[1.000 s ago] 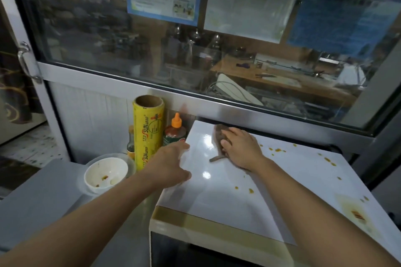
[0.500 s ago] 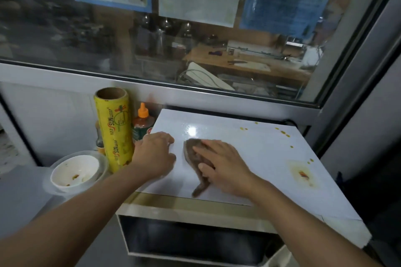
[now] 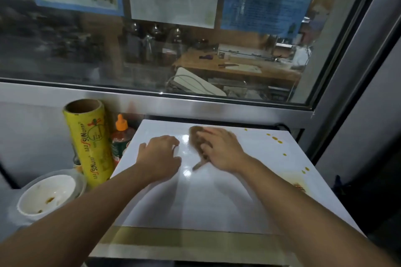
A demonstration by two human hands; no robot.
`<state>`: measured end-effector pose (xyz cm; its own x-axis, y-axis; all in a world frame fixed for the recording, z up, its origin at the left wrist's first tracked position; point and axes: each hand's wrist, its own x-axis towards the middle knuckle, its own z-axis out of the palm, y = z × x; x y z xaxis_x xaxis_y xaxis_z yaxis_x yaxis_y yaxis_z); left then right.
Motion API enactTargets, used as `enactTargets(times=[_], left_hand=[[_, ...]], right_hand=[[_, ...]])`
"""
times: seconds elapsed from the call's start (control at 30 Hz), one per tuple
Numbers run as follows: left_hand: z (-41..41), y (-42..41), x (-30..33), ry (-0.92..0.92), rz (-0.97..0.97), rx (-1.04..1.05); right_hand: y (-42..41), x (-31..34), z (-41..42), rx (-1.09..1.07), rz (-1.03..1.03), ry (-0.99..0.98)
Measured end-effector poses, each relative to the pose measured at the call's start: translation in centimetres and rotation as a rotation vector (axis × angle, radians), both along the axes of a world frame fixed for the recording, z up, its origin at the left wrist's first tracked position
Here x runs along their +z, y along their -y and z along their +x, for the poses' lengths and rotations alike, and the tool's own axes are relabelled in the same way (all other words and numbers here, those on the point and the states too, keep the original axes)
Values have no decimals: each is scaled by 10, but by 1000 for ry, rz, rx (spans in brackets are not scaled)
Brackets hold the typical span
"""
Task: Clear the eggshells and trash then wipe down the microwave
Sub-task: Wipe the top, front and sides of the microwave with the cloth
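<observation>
A person leans over a white microwave [image 3: 217, 197], seen from above, both bare arms reaching onto its glossy top. The right hand [image 3: 221, 149], blurred, presses a brown cloth [image 3: 196, 136] flat against the top near the back edge, fingers straight and laid over the cloth. The left hand [image 3: 159, 155] rests on the top just left of the cloth, fingers loosely curled, holding nothing. Orange sauce spots [image 3: 274, 138] dot the microwave's right side. Left of the microwave stand an orange-capped sauce bottle [image 3: 121, 136] and a yellow roll of cling wrap [image 3: 91, 143]; nearer the person sits a dirty white bowl [image 3: 46, 195].
</observation>
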<state>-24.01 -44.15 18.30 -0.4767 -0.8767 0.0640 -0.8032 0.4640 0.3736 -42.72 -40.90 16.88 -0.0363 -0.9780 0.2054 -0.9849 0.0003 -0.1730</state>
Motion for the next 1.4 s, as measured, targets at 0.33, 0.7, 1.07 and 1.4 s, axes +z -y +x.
enactTargets(times=[0.33, 0.7, 1.07, 1.4], left_hand=[[-16, 5, -2, 51, 0, 17], [-91, -24, 3, 28, 20, -161], [-132, -50, 2, 61, -14, -296], [-105, -79, 4, 47, -41, -204]], right_hand=[[6, 8, -61, -174, 26, -103], [-52, 5, -173, -347, 57, 63], [-132, 5, -166, 8, -1, 336], [-175, -5, -151, 148, -2, 290]])
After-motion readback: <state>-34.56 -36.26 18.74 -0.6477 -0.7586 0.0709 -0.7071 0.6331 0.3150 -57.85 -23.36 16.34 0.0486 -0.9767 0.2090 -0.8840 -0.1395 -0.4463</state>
